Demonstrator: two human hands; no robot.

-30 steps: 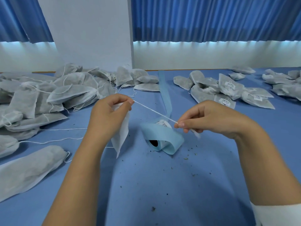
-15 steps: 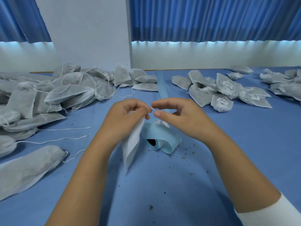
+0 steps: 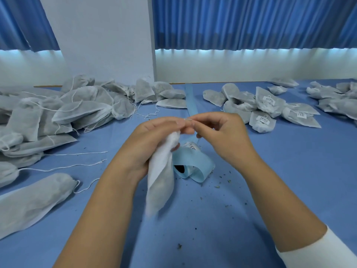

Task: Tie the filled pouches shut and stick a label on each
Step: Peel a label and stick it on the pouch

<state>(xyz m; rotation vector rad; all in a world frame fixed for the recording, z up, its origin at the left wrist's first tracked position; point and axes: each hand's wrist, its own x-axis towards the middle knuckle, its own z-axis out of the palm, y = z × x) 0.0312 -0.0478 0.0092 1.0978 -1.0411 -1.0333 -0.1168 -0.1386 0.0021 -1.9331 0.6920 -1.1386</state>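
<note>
Tabletop [image 3: 193,238]: blue, with little dark crumbs on it.
Spare pouch [image 3: 34,200]: lies flat at the near left, with its string loose beside it.
Held pouch [image 3: 160,180]: the one being tied. It hangs in the air from the left hand, above the tabletop and just in front of the label roll.
Left hand [image 3: 150,144]: its fingers [image 3: 180,122] curl round the bunched top of the held pouch and squeeze it closed.
Right hand [image 3: 224,136]: its fingers [image 3: 197,120] are pressed together and pinch the string, right next to the left fingertips.
String [image 3: 187,118]: thin and white. Only a tiny bit shows between the hands, so I cannot tell if there is a knot.
Doing it well: I think the top should be squeezed tight so nothing falls out. Pull the string snug and make the knot close to the top. Pull gently, because thin string can snap.
Label roll [image 3: 195,169]: pale blue, on the tabletop just behind the hands, close enough to reach for the sticking step.
Plain pile [image 3: 81,111]: far left, pouches with loose strings and no labels that I can see.
Labelled pile [image 3: 268,105]: far right, pouches with white labels on them.
</note>
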